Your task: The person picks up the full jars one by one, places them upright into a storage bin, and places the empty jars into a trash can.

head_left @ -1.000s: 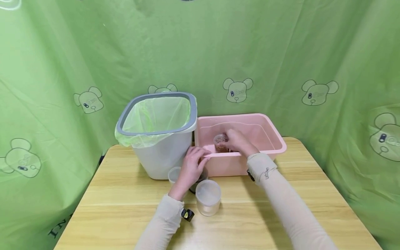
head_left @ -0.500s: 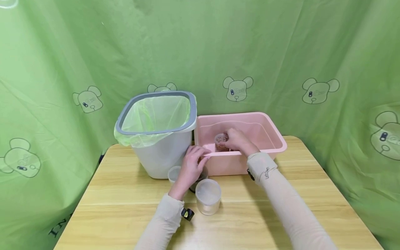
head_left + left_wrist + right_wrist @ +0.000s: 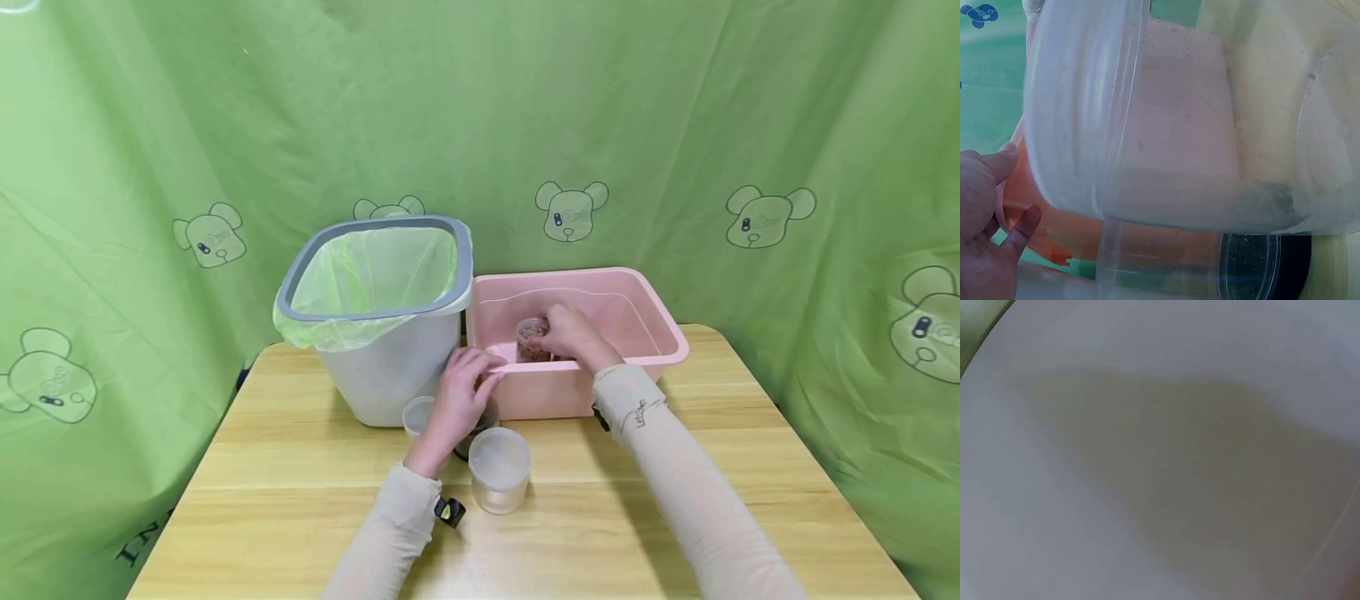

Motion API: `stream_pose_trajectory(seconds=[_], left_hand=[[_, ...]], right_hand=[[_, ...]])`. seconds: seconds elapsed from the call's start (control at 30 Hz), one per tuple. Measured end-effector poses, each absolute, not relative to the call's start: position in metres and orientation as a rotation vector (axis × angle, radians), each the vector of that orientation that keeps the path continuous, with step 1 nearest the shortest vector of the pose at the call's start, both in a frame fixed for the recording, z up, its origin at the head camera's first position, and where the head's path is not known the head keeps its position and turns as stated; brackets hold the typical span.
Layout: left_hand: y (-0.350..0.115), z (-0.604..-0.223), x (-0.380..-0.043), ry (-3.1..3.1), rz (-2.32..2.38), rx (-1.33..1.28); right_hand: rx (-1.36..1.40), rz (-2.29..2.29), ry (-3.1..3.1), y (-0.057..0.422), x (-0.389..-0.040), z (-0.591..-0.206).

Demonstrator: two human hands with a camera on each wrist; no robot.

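Inside the pink basin (image 3: 626, 325), my right hand (image 3: 567, 333) holds a small round clear plastic tub (image 3: 532, 330) with reddish-brown contents, its fingers on the tub's right side. My left hand (image 3: 462, 392) pinches the basin's near rim at the front left corner. In the left wrist view that hand (image 3: 982, 200) has its thumb and fingers on either side of the rim. The right wrist view shows mostly a blurred pale surface with a shadow across it.
Near my left forearm stand a larger clear tub (image 3: 500, 471), a dark-based clear tub (image 3: 486, 421) and a small clear tub (image 3: 417, 414). A grey-rimmed white bin (image 3: 405, 371) with a green liner (image 3: 341, 335) stands left of the basin on the wooden table (image 3: 292, 500).
The small tub in the basin has shifted very slightly under the right hand. The left hand keeps its place on the rim.
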State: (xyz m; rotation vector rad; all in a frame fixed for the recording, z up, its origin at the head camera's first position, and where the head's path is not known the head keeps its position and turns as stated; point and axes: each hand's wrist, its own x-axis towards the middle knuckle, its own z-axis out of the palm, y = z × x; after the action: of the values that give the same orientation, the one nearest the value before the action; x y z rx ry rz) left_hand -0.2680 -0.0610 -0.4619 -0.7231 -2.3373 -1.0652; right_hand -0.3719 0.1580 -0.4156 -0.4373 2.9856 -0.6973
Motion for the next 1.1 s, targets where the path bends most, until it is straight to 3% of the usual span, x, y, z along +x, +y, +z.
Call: stream_pose_trajectory(seconds=[1.1], left_hand=[[-0.066,-0.460,-0.258,-2.351,-0.925,-0.822]], right_hand=[[-0.463,-0.847,2.997,0.166,-0.360,-0.404]])
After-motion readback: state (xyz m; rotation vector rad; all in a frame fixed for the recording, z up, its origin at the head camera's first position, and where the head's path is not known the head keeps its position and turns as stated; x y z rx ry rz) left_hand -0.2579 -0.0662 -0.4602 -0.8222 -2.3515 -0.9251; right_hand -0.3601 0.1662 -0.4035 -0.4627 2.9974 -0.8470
